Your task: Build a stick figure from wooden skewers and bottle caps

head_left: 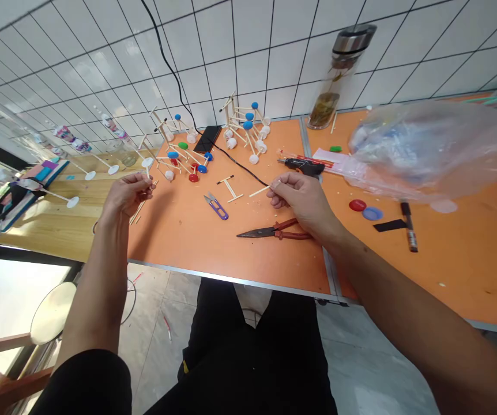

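Observation:
My right hand point(296, 199) pinches a short thin wooden stick point(258, 191) pointing left above the orange table point(196, 239). Below it lie long-nose pliers point(259, 233) with red handles, partly behind my wrist. Over the table's left side, my left hand point(127, 193) is closed in a pinch; what its fingertips hold is too small to make out. Loose sticks point(138, 212) lie beneath that hand. Between the hands are an H-shaped stick frame point(230, 188) and purple thread snips point(217, 207). A glue gun point(302, 166) lies just behind my right hand.
Stick models with coloured caps point(248, 124) stand at the back near a black phone point(207, 139) and a cable point(179, 86). To the right are a glass bottle point(326, 104), a plastic bag point(430, 150), loose caps point(372, 214) and a marker point(409, 227).

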Demonstrator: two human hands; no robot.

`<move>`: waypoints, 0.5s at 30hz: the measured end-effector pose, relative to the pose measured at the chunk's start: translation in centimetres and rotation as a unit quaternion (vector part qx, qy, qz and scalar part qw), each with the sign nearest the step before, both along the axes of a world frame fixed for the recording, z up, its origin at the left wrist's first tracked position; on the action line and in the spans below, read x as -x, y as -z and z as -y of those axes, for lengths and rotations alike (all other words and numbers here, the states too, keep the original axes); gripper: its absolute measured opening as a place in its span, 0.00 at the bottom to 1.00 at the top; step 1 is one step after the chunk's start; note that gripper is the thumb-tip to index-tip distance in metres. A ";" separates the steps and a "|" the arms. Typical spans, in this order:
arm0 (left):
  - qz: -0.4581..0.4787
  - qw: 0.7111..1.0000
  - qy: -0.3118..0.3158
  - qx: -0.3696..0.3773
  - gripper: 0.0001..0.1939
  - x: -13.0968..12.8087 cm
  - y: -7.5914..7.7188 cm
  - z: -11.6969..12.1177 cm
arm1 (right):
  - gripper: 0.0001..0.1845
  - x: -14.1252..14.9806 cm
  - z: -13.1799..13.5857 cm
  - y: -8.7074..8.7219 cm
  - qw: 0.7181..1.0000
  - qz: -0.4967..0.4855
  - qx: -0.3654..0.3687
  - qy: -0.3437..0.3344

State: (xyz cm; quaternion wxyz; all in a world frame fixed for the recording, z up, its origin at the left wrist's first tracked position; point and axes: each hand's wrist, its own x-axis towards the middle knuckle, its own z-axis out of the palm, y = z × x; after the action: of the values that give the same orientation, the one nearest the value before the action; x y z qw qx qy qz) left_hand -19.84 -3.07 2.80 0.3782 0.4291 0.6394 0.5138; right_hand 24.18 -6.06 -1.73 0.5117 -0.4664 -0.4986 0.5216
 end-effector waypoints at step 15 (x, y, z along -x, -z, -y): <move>-0.058 0.975 -0.020 0.212 0.07 3.5 -1.0 -11.3 | 0.10 0.3 0.4 -0.5 0.999 0.021 0.028 -0.018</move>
State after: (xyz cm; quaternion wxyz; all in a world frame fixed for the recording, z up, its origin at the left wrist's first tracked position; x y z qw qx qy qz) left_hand -23.37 8.26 3.81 0.4127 0.3555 0.7631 0.3477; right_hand 23.91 -6.44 -1.27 0.4785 -0.4824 -0.5023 0.5348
